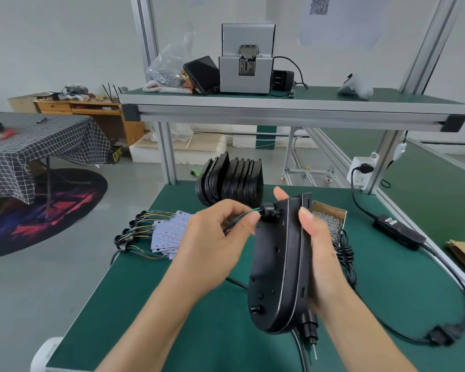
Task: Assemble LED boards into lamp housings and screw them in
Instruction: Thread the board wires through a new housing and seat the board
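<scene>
Head view: right hand [316, 245] cradles housing [278, 267]; left hand [220, 237] pinches wires [240, 214].

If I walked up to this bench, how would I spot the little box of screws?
Start at the green bench. Look past the right hand, which holds a black lamp housing. Just behind it sits a shallow cardboard box, the only tan container there, filled with tiny silver screws.
</scene>
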